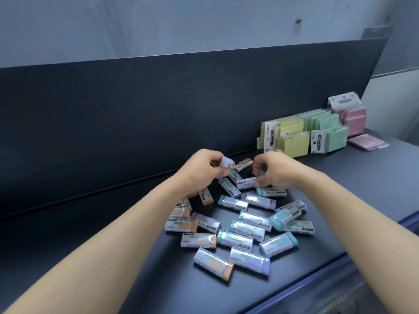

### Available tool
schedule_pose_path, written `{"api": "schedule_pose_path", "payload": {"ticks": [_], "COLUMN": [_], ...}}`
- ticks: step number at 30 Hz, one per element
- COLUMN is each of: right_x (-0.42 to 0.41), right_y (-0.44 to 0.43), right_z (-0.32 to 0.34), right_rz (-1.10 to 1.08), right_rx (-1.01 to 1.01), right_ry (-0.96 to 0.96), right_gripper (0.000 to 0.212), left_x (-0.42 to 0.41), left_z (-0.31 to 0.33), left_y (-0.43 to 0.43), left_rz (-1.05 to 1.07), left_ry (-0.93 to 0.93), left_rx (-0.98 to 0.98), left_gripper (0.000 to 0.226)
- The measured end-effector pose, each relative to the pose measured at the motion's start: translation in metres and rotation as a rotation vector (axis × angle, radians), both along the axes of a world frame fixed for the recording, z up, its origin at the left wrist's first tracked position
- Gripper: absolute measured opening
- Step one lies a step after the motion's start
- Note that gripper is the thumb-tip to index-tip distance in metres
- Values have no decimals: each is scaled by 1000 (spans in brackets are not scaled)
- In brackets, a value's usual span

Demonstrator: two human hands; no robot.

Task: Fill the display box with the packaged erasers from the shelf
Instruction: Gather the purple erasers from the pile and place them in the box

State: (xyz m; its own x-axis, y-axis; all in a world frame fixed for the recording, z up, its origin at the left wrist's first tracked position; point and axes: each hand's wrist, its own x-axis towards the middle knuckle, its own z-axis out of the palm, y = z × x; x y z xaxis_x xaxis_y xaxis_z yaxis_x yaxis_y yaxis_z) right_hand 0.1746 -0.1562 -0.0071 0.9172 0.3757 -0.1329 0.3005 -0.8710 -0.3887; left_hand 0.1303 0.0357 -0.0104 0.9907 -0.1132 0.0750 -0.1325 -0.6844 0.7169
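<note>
On the dark shelf (367, 173), lots of wrapped erasers (247, 227) lie in a loose pile. My left hand (204, 168) holds one eraser (225, 163) up over the far end of the pile. My right hand (274, 173) pinches the end of another eraser (246, 182) lying there.

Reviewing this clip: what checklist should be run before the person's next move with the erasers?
1. Left hand grips the held eraser: ok.
2. Right hand has a hold on the second eraser under its curled fingers: cannot tell, blurred.
3. More erasers left in the pile on the shelf: ok, many.
4. Display box in view to receive them: not ok, none shows.
5. Sticky notes apart from the pile: ok.
</note>
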Motion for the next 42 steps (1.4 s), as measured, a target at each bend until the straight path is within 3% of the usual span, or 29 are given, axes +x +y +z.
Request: {"api": "schedule_pose_path", "payload": {"ticks": [6, 11, 14, 18, 22, 25, 30, 42], "right_x": [-4, -10, -12, -16, -27, -37, -58, -139], "right_y": [-2, 6, 17, 44, 78, 104, 153, 302], "right_z": [4, 18, 23, 22, 23, 27, 32, 48], "right_rz": [54, 65, 17, 10, 25, 98, 209, 408], "right_rx": [51, 305, 515, 612, 710, 726, 742, 647], "right_ry": [-67, -87, 36, 228, 425, 554, 672, 450], "right_gripper": [25, 11, 23, 29, 10, 13, 11, 14], "left_x": [-14, -32, -46, -67, -90, -110, -149, -248], "left_z": [11, 20, 23, 23, 21, 22, 26, 34], "left_y": [-1, 1, 6, 19, 46, 73, 117, 247], "left_rz": [-55, -3, 50, 167, 278, 387, 501, 793], "left_ry": [175, 217, 246, 221, 134, 59, 5, -105], "left_rx": [-365, -446, -549, -657, -617, -555, -614, -476], "left_gripper": [6, 22, 22, 12, 8, 14, 12, 15]}}
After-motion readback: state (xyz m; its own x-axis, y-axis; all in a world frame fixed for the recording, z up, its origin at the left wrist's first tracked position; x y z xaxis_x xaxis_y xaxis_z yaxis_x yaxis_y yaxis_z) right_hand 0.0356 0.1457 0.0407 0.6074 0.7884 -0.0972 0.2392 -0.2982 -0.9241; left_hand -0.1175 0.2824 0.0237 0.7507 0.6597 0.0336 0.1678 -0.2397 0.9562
